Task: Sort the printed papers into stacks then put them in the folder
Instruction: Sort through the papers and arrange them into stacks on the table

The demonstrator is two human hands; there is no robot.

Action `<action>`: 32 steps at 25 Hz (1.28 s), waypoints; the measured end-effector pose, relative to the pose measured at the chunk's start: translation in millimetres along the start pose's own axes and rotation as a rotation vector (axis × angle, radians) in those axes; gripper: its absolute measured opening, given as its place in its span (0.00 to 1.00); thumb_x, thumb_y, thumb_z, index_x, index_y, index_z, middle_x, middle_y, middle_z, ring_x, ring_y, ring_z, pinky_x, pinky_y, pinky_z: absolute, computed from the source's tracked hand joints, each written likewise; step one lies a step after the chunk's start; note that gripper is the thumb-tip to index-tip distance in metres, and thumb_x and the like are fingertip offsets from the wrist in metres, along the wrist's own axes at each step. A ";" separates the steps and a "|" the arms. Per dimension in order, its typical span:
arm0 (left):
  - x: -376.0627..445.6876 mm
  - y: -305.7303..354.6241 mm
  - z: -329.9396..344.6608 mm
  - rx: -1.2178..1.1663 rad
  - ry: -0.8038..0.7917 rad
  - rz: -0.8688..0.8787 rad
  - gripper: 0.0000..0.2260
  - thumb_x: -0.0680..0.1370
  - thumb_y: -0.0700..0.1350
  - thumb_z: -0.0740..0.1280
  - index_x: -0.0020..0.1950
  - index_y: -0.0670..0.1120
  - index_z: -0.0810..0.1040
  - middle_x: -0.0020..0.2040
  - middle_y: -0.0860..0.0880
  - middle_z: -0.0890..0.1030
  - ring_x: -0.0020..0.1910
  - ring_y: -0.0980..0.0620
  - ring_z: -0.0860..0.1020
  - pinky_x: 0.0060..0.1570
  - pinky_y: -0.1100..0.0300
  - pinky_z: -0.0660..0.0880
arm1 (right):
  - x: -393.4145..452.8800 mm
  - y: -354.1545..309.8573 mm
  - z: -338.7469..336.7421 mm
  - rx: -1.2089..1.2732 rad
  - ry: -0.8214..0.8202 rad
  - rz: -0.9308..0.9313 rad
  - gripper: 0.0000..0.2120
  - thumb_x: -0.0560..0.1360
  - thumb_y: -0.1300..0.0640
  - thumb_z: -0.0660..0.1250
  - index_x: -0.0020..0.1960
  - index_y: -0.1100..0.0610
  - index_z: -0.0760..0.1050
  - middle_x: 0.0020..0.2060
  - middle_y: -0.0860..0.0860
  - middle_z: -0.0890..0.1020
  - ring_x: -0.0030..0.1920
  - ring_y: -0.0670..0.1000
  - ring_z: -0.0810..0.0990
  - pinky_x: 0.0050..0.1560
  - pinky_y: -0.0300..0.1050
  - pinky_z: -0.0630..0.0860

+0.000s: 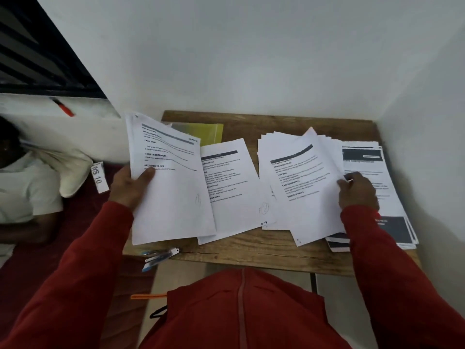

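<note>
My left hand grips a bundle of printed sheets by its left edge and holds it raised over the left end of the small wooden table. A flat stack of papers lies on the table beside it. My right hand pinches the right edge of the top sheet of a fanned pile. Further right lies a stack with dark headers. The yellow folder lies at the table's back, partly hidden by papers.
A stapler sits at the table's front left corner. White walls close in behind and to the right. A person in a white shirt lies on a red surface to the left, near a tag reading WS 10.
</note>
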State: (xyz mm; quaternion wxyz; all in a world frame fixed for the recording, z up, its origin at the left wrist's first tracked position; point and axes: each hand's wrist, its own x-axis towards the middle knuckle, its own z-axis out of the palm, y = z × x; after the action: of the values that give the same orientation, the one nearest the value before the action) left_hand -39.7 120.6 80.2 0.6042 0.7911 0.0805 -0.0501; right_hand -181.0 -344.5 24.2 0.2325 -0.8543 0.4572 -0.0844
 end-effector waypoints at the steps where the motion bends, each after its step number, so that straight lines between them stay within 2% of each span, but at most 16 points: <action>1: -0.3 -1.0 -2.2 -0.001 0.020 0.014 0.05 0.76 0.46 0.71 0.51 0.53 0.81 0.51 0.51 0.83 0.52 0.45 0.81 0.59 0.42 0.76 | -4.9 -7.4 -9.6 0.017 0.067 -0.031 0.08 0.80 0.52 0.62 0.57 0.52 0.74 0.53 0.60 0.81 0.53 0.64 0.79 0.52 0.56 0.72; 4: -5.7 -3.1 -12.4 -0.064 0.079 0.044 0.10 0.77 0.47 0.70 0.58 0.50 0.79 0.53 0.48 0.83 0.55 0.43 0.81 0.59 0.45 0.76 | -25.2 -38.4 -37.0 0.144 0.274 -0.180 0.11 0.82 0.52 0.58 0.59 0.54 0.74 0.49 0.61 0.83 0.48 0.65 0.80 0.46 0.53 0.73; 6: -9.6 -2.9 -20.7 -0.123 0.095 0.067 0.14 0.77 0.48 0.70 0.62 0.49 0.78 0.56 0.48 0.83 0.54 0.46 0.81 0.56 0.48 0.78 | -37.5 -60.4 -37.8 0.329 0.303 -0.279 0.12 0.81 0.54 0.60 0.60 0.57 0.76 0.51 0.61 0.83 0.49 0.63 0.80 0.46 0.48 0.72; 8: -13.2 -0.6 -29.1 -0.187 0.170 0.080 0.14 0.79 0.45 0.67 0.64 0.46 0.76 0.53 0.53 0.83 0.48 0.56 0.82 0.51 0.58 0.80 | -45.8 -79.8 -16.5 0.425 0.178 -0.306 0.12 0.80 0.57 0.63 0.60 0.59 0.77 0.51 0.61 0.83 0.50 0.61 0.80 0.47 0.46 0.72; 10: -16.4 2.6 -39.7 -0.252 0.272 0.089 0.13 0.80 0.43 0.65 0.64 0.42 0.75 0.50 0.56 0.84 0.44 0.62 0.81 0.47 0.66 0.79 | -53.0 -93.1 19.5 0.408 -0.011 -0.282 0.11 0.79 0.58 0.64 0.60 0.59 0.77 0.51 0.61 0.83 0.51 0.61 0.81 0.49 0.46 0.73; 12: -18.7 2.4 -50.4 -0.304 0.322 0.093 0.16 0.80 0.43 0.65 0.67 0.41 0.74 0.56 0.51 0.83 0.47 0.61 0.81 0.50 0.64 0.80 | -60.7 -97.2 58.2 0.383 -0.173 -0.246 0.11 0.79 0.58 0.63 0.60 0.59 0.77 0.51 0.61 0.83 0.52 0.62 0.81 0.51 0.48 0.74; 14: -23.2 2.2 -53.6 -0.309 0.308 0.078 0.15 0.81 0.42 0.64 0.67 0.41 0.73 0.52 0.54 0.83 0.45 0.62 0.82 0.48 0.65 0.80 | -67.4 -94.8 86.5 0.339 -0.269 -0.244 0.12 0.79 0.57 0.63 0.61 0.59 0.76 0.51 0.61 0.83 0.53 0.63 0.80 0.53 0.50 0.76; 15: -24.9 0.7 -53.3 -0.308 0.290 0.076 0.14 0.81 0.41 0.63 0.67 0.42 0.73 0.49 0.56 0.84 0.43 0.62 0.82 0.46 0.65 0.80 | -68.0 -92.5 92.4 0.330 -0.289 -0.257 0.13 0.79 0.55 0.64 0.61 0.59 0.76 0.51 0.61 0.83 0.53 0.62 0.80 0.53 0.50 0.76; 17: -28.9 -1.1 -49.4 -0.306 0.259 0.075 0.15 0.81 0.41 0.64 0.67 0.42 0.73 0.51 0.55 0.83 0.44 0.61 0.82 0.47 0.64 0.80 | -60.1 -88.0 85.9 0.358 -0.250 -0.275 0.16 0.78 0.49 0.65 0.61 0.57 0.75 0.51 0.58 0.81 0.52 0.59 0.79 0.52 0.49 0.74; 19: -30.2 -3.6 -44.6 -0.316 0.236 0.064 0.13 0.80 0.42 0.64 0.65 0.43 0.75 0.50 0.55 0.83 0.44 0.59 0.82 0.47 0.60 0.80 | -38.2 -72.1 70.4 0.256 -0.090 -0.266 0.22 0.76 0.42 0.66 0.62 0.56 0.74 0.54 0.58 0.76 0.54 0.59 0.76 0.53 0.53 0.73; 21: -29.2 -6.2 -37.0 -0.324 0.224 0.059 0.11 0.80 0.42 0.65 0.62 0.45 0.77 0.48 0.56 0.84 0.44 0.59 0.82 0.47 0.60 0.80 | -12.3 -48.4 53.0 -0.024 0.036 -0.154 0.31 0.73 0.37 0.67 0.68 0.56 0.68 0.60 0.61 0.71 0.59 0.64 0.70 0.57 0.60 0.69; 24: -26.1 -9.4 -24.6 -0.334 0.167 0.066 0.10 0.79 0.43 0.66 0.61 0.47 0.78 0.55 0.52 0.83 0.51 0.53 0.82 0.53 0.55 0.79 | 8.6 -25.9 39.8 -0.199 -0.099 0.055 0.38 0.69 0.38 0.71 0.71 0.54 0.61 0.66 0.62 0.67 0.65 0.65 0.65 0.63 0.64 0.62; 26: -22.7 -11.3 -17.1 -0.328 0.122 0.069 0.12 0.79 0.44 0.67 0.62 0.47 0.78 0.58 0.48 0.82 0.53 0.50 0.81 0.55 0.51 0.78 | 19.6 -17.5 37.2 -0.061 -0.156 0.113 0.34 0.70 0.44 0.74 0.69 0.53 0.64 0.66 0.61 0.71 0.67 0.64 0.67 0.65 0.62 0.62; 28: -21.8 -9.5 -8.9 -0.330 0.101 0.069 0.08 0.79 0.43 0.67 0.57 0.50 0.80 0.56 0.50 0.83 0.51 0.51 0.82 0.53 0.52 0.79 | 30.0 -9.9 33.5 0.165 -0.119 0.149 0.27 0.71 0.52 0.74 0.65 0.53 0.69 0.63 0.59 0.77 0.64 0.62 0.73 0.66 0.59 0.65; 30: -23.3 -5.3 -0.8 -0.330 0.099 0.066 0.07 0.79 0.42 0.66 0.54 0.52 0.81 0.54 0.52 0.84 0.48 0.54 0.82 0.50 0.55 0.80 | 32.7 -5.2 28.0 0.314 -0.088 0.160 0.21 0.71 0.56 0.74 0.61 0.53 0.71 0.59 0.58 0.80 0.58 0.61 0.78 0.62 0.57 0.72; 32: -24.2 -2.9 3.3 -0.323 0.097 0.073 0.08 0.79 0.42 0.66 0.55 0.52 0.81 0.53 0.53 0.84 0.47 0.55 0.82 0.48 0.58 0.81 | 30.1 -8.0 15.7 0.347 -0.068 0.155 0.19 0.71 0.56 0.73 0.60 0.55 0.72 0.56 0.59 0.81 0.55 0.62 0.80 0.57 0.56 0.76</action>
State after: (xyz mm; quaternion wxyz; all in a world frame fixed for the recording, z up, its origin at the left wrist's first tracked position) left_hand -64.0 116.6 80.9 0.7203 0.6877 0.0878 0.0236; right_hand -152.5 -360.3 12.1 0.3976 -0.7660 0.4919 -0.1152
